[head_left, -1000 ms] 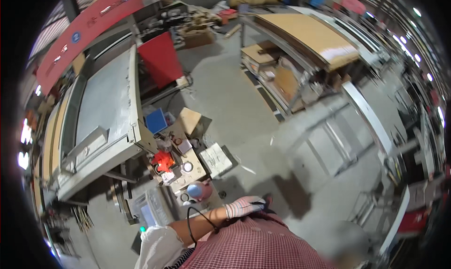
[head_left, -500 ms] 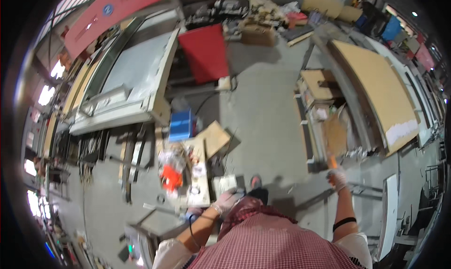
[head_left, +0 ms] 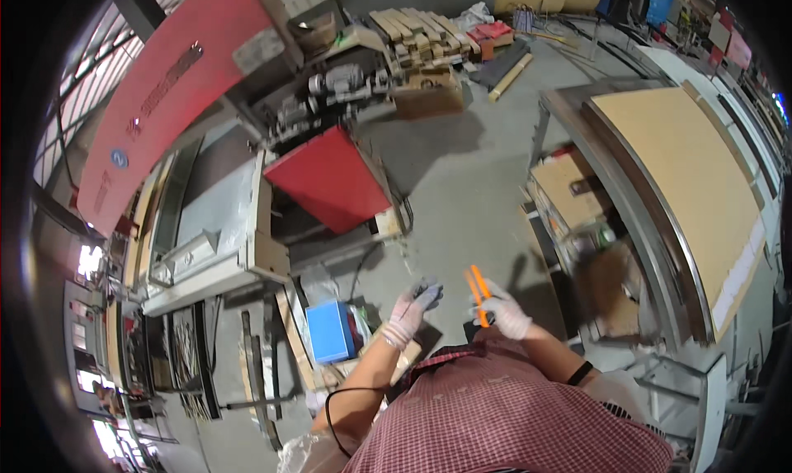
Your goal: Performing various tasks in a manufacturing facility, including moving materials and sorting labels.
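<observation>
So our right hand (head_left: 509,314) has an orange two-pronged tool (head_left: 480,281) gripped, just below frame centre. Can't tell if our left hand (head_left: 407,314) holds anything. Blue box (head_left: 328,333), lower left of centre: contents hidden from us.

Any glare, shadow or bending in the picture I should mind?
Head view: bright patches at left wash out; head view: a shadow darkens the floor beyond the right hand; head view: the grey metal frame at right looks bowed by the fisheye.
</observation>
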A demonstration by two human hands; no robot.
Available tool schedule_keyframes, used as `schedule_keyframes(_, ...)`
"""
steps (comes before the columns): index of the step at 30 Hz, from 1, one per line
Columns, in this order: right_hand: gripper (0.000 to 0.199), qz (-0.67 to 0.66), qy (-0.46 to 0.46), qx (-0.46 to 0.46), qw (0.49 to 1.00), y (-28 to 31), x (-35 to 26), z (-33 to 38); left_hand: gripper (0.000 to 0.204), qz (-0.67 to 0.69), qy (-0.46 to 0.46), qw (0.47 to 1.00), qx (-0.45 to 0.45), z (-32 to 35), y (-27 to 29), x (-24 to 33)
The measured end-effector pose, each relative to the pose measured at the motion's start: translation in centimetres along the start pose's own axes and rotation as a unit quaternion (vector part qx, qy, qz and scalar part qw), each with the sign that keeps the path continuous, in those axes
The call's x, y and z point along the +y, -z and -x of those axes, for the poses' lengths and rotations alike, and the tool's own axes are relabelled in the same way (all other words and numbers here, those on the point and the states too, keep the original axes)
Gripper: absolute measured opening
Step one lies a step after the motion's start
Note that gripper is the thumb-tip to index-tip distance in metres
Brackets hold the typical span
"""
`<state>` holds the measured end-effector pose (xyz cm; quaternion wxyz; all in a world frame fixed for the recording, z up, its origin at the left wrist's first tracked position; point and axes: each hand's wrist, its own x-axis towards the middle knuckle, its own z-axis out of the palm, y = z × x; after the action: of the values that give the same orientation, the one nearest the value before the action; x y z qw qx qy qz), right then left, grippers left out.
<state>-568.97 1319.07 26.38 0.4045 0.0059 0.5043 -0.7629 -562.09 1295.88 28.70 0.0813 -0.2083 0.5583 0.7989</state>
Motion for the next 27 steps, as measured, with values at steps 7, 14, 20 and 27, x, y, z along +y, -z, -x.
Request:
schedule_keyframes(7, 0.054, 0.021, 0.019, -0.146, 0.989, -11.1, -11.0, -20.6, 0.045, 0.155, -0.02, 0.987, 0.04, -15.5, 6.7, 12.3)
schedule_keyframes(14, 0.045, -0.022, 0.006, -0.131, 0.991, -18.9, -14.4, -35.9, 0.024, 0.204, -0.083, 0.971, 0.098, -28.0, 16.4, 20.6)
schedule_keyframes(20, 0.04, -0.027, 0.044, 0.056, 0.997, -22.8, -15.8, -53.2, 0.031, 0.162, 0.009, 0.984, -0.07, -45.1, 27.5, 24.6)
schedule_keyframes(27, 0.036, 0.395, 0.109, 0.227, 0.883, -28.1, -20.1, -67.7, 0.049, 0.123, 0.141, 0.978, -0.087, -51.5, 30.7, 34.8)
